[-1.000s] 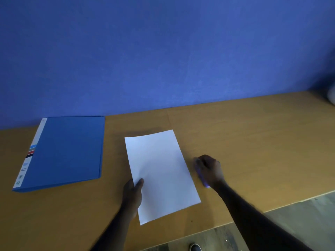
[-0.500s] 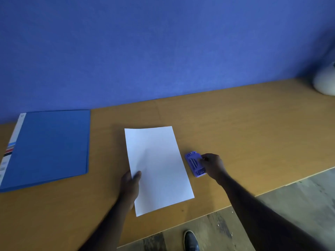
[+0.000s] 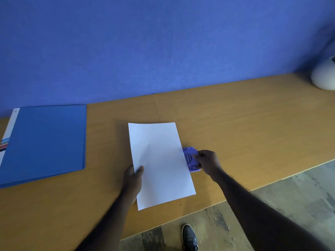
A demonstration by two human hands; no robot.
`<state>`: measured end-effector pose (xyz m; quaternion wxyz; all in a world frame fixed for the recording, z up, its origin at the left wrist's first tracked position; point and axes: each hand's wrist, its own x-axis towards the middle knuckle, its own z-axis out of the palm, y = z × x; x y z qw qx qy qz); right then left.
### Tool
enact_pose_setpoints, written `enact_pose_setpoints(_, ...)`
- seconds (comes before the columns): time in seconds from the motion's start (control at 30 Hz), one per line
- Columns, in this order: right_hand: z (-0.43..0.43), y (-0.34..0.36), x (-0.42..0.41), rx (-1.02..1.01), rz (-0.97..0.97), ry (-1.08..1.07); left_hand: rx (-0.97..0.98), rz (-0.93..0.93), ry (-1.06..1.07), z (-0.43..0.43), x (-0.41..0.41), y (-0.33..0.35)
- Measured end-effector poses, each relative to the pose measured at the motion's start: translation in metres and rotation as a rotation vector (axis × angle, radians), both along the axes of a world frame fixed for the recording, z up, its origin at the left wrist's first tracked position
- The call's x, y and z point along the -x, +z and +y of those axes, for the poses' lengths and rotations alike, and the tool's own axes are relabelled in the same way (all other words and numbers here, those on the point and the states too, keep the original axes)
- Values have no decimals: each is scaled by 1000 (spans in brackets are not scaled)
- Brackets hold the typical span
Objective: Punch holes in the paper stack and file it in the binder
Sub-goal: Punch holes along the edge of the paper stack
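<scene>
A white paper stack lies flat on the wooden desk, slightly turned. My left hand grips its left edge, thumb on top of the sheets. A small purple hole punch sits against the middle of the stack's right edge, touching it. My right hand holds the punch from its right side. A closed blue binder lies flat at the far left of the desk, apart from the paper.
A blue wall rises right behind the desk. A white rounded object stands at the desk's far right corner. The desk's front edge runs diagonally below my arms, with floor and a dark shoe beyond it.
My right hand has slid the purple punch left until it meets the paper's right edge. The left hand has stayed on the stack. The camera view has shifted to the right.
</scene>
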<state>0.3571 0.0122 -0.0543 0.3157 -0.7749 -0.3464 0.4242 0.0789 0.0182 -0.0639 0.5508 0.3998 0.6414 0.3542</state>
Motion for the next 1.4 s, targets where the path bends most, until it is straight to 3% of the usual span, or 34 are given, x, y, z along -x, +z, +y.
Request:
enact_pose_setpoints(0.77,15,3,2,-28,-68,62,80,95,-19,-4,-18,-1)
enact_pose_setpoints(1.4,24,4,0,-3,-67,99,38,122,2,-3,-30,2)
